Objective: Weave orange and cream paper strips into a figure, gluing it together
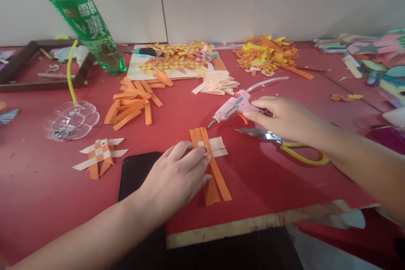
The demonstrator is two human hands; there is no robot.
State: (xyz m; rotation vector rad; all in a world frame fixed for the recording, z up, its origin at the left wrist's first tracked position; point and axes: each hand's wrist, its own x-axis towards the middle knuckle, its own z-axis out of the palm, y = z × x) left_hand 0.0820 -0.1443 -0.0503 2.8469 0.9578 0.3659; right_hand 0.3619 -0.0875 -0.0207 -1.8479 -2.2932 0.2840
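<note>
My left hand [179, 173] is over several orange paper strips [220, 177], its fingertips closed together on them where they cross short cream paper strips [218, 147]. What lies right under those fingers is hidden. To the right, my right hand [278, 114] grips the handle of a pink hot glue gun [232, 107]. The gun's metal nozzle points down and left, just above the strips, and a clear glue stick [268, 82] sticks out of its back. Scissors with yellow handles [303, 156] lie beneath my right wrist. A small woven orange and cream paper piece [101, 152] lies at the left.
A black phone [139, 171] sits beside my left hand. Farther back are loose orange strips [133, 99], cream strips [218, 82], an orange-yellow paper pile [267, 55] and a green bottle [91, 25]. A clear plastic dish [74, 120] and dark frame [31, 86] stand left.
</note>
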